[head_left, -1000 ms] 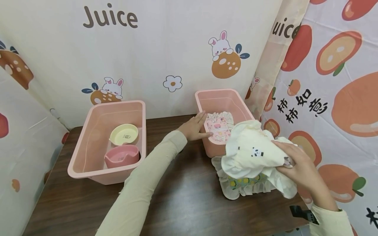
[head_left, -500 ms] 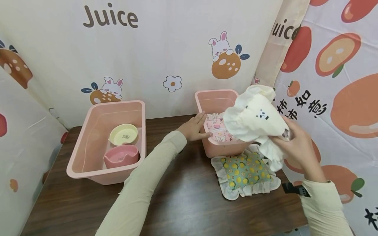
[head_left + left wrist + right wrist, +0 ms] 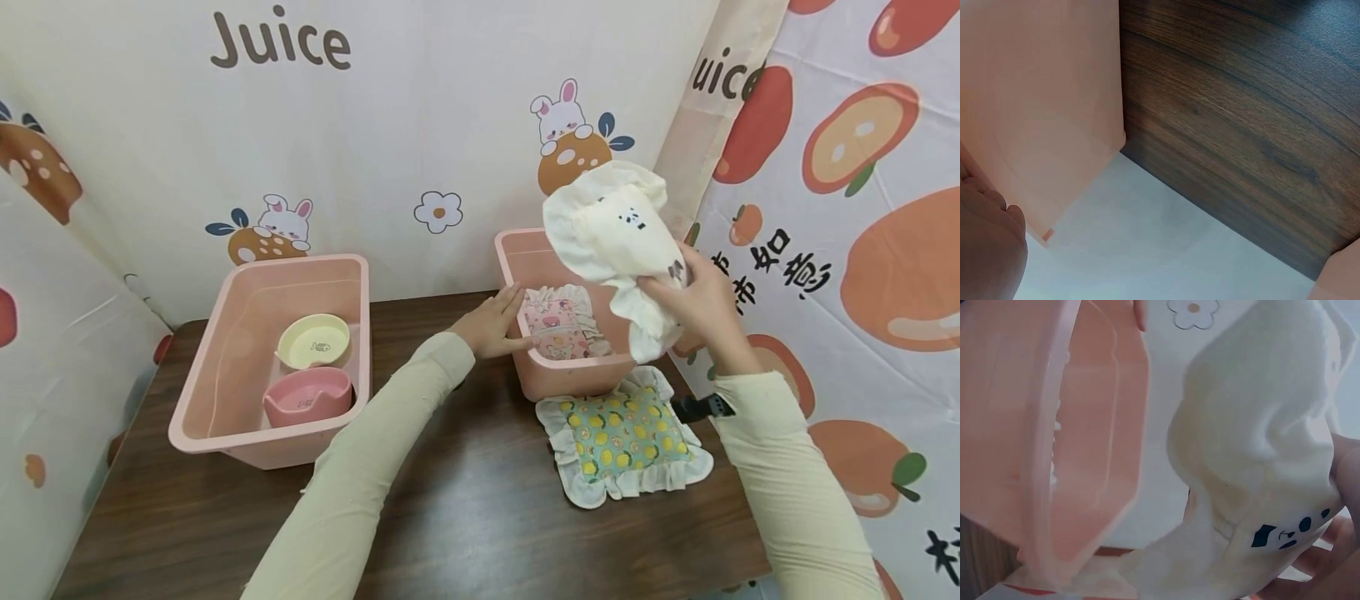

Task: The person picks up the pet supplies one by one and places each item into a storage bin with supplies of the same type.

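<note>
On brown table (image 3: 450, 517): left bin (image 3: 240, 350), right bin (image 3: 566, 382), lemon-print cushion (image 3: 626, 437).

On a table (image 3: 465, 467), a left-hand plastic bin (image 3: 300, 287) and a right-hand plastic bin (image 3: 566, 381) stand well apart, a curtain (image 3: 382, 142) behind both. The left-hand one holds a rear bowl (image 3: 313, 343) and, just before it, a front bowl (image 3: 309, 400). In the right-hand one lies an inner cushion (image 3: 558, 321); an outer cushion (image 3: 630, 437) lies on the table just before that bin. The left grip (image 3: 495, 323) is on this bin's left rim; the right grip (image 3: 699, 296), at the right, has a fabric piece (image 3: 611, 229) raised above rim height.
</note>
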`<state>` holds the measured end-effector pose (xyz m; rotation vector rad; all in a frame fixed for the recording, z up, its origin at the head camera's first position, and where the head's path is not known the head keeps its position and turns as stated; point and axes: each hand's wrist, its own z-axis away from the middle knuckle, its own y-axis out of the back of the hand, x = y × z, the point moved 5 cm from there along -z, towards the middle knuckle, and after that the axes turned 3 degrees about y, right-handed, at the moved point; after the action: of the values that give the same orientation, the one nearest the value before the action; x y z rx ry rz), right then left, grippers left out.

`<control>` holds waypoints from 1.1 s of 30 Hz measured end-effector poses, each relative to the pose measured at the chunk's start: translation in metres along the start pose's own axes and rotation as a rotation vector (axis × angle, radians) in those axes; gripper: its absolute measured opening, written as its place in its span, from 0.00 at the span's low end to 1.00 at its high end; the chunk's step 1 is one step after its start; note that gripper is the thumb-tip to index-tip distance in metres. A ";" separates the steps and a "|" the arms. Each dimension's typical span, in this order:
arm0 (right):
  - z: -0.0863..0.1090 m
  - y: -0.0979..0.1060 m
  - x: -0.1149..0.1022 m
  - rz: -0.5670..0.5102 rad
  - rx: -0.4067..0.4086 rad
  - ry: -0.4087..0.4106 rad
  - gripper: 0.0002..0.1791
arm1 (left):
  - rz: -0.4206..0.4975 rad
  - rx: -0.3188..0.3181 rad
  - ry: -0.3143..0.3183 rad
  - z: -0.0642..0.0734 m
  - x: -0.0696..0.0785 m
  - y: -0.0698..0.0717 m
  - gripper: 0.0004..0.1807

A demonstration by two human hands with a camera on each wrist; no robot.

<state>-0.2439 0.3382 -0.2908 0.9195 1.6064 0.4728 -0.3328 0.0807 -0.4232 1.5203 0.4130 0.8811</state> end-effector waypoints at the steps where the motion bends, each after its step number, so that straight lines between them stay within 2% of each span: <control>1: -0.004 -0.004 -0.002 -0.004 -0.003 -0.001 0.39 | 0.001 0.002 -0.003 0.000 0.000 0.000 0.53; 6: -0.024 -0.028 -0.005 -0.015 -0.022 -0.043 0.36 | -0.006 0.000 -0.004 0.001 0.000 0.001 0.53; 13: -0.041 -0.068 0.000 0.060 -0.083 -0.075 0.32 | -0.001 -0.014 0.012 0.002 0.001 0.004 0.52; 17: -0.043 -0.091 0.007 0.113 -0.132 -0.076 0.37 | 0.021 -0.018 0.020 0.002 0.001 0.003 0.52; 19: -0.041 -0.100 0.009 0.117 -0.144 -0.062 0.39 | 0.027 -0.023 0.028 0.002 0.001 0.002 0.52; 23: -0.040 -0.113 0.007 -0.068 -0.106 0.060 0.39 | 0.019 -0.022 0.032 0.001 -0.001 0.001 0.52; 26: -0.040 -0.123 0.010 -0.078 -0.114 0.111 0.37 | 0.012 -0.018 0.027 0.001 -0.001 0.002 0.52; 30: -0.036 -0.137 0.024 0.095 -0.190 -0.008 0.32 | 0.007 -0.009 0.019 0.002 -0.001 0.002 0.53; 33: -0.033 -0.143 0.031 0.130 -0.204 -0.058 0.30 | 0.006 -0.004 0.010 0.001 0.000 0.001 0.53</control>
<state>-0.3198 0.2808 -0.4074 0.8777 1.4216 0.6818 -0.3321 0.0795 -0.4222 1.5146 0.4138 0.8941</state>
